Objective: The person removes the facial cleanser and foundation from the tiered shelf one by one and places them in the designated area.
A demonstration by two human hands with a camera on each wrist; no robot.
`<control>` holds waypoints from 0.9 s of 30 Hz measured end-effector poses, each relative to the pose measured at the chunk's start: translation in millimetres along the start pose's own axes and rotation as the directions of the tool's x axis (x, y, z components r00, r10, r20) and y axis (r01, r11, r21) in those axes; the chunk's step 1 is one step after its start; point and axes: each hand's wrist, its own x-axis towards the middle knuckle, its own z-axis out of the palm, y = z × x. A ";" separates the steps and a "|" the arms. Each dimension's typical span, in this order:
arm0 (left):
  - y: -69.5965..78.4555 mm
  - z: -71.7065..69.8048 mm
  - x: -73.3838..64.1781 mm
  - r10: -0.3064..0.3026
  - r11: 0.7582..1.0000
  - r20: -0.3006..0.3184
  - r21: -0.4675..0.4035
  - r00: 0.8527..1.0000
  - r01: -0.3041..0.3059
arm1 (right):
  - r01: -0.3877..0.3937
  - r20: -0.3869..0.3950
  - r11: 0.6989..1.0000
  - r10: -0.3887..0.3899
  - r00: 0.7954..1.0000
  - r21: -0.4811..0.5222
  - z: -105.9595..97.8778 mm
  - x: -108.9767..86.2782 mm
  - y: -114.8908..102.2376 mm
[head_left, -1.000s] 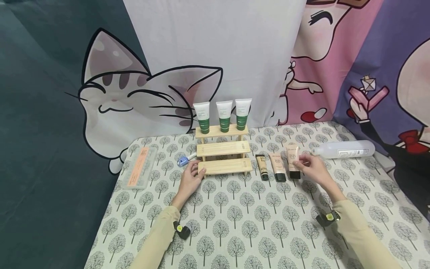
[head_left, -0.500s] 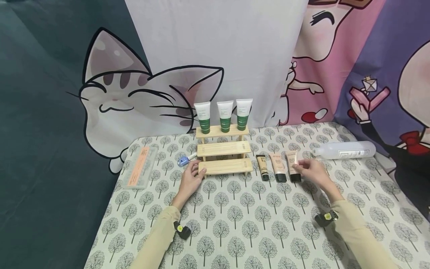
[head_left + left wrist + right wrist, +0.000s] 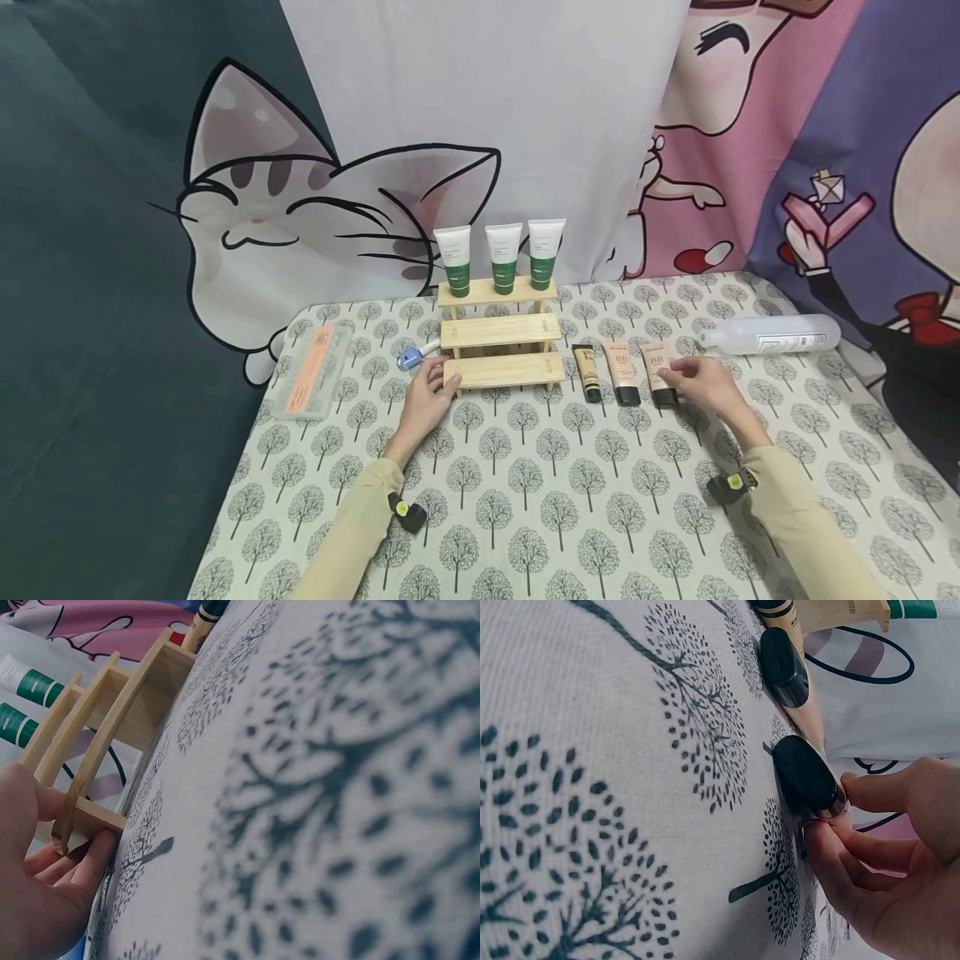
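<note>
A three-step wooden display stand [image 3: 501, 331] stands on the cloth, with three white-and-green squeeze tubes [image 3: 503, 258] upright on its top step. At the left end of the lowest step, my left hand [image 3: 427, 398] grips the board, thumb above and fingers beneath, as the left wrist view shows. My right hand [image 3: 705, 383] pinches the right side of a pink BB cream tube [image 3: 657, 367], its black cap [image 3: 804, 774] toward me. To its left lie a second BB cream tube [image 3: 621, 367] and a smaller tan tube with a black cap [image 3: 587, 371], in a row beside the stand.
A blue key-like item [image 3: 410, 358] lies just left of the stand. Farther left is a clear plastic case [image 3: 315, 372] with an orange label. A translucent bottle [image 3: 772, 334] lies on its side at the right. Behind the tree-print tablecloth [image 3: 525, 483] hangs a cartoon curtain [image 3: 480, 92].
The BB cream tube in my right hand has come down from a raised tilt to the cloth, and its cap has shifted slightly right. My left hand stays on the stand.
</note>
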 end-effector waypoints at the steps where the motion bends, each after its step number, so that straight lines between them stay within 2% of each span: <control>1: -0.2 0.0 0.0 0.000 1.000 0.000 0.000 1.000 0.000 | 0.000 -0.008 1.000 0.000 1.000 -0.007 -0.2 -0.2 -0.3; 8: -0.3 -0.1 -1.1 -0.004 1.000 0.003 0.004 1.000 0.004 | 0.016 -0.097 0.991 -0.030 0.995 -0.136 -3.1 -3.7 -7.7; 14: 0.8 -0.2 -0.3 -0.003 1.000 0.001 0.007 1.000 0.003 | 0.062 -0.145 0.984 -0.087 0.986 -0.168 -11.0 1.1 -34.5; 20: 0.0 -0.8 -0.6 0.001 1.000 -0.003 0.013 1.000 -0.001 | 0.061 -0.081 0.994 -0.068 0.994 -0.091 -18.6 14.8 -71.9; 27: -2.2 -0.9 -0.3 0.006 1.000 -0.001 0.005 1.000 -0.006 | 0.124 -0.140 0.992 -0.126 0.982 -0.025 -16.2 33.5 -115.1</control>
